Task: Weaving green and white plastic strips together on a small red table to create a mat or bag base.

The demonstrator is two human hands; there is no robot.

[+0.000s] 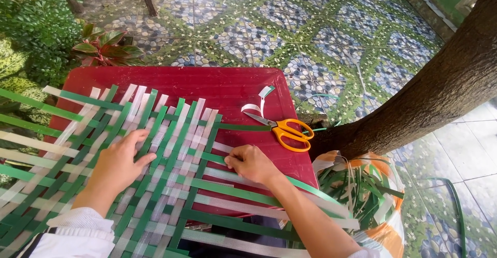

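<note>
A floor of patterned tiles [331, 35] in blue, green and white spreads across the upper view, with a thick brown tree trunk [429, 97] slanting in from the right and leafy green plants [31, 30] at the left. On it stands a red plastic table [207, 84], and over most of the table lies a woven mat of green and pale strips [155, 185], loose ends fanning out past the left edge. A sack of green strip offcuts [370, 196] sits beside the trunk. The left hand [121, 162] rests flat on the weave, fingers spread wide. The right hand [251, 162] pinches a pale strip [228, 174] at the weave's right edge, fingers closed narrowly on it. Orange-handled scissors [284, 129] lie on the table's bare right part, near a curled white strip [256, 105].
</note>
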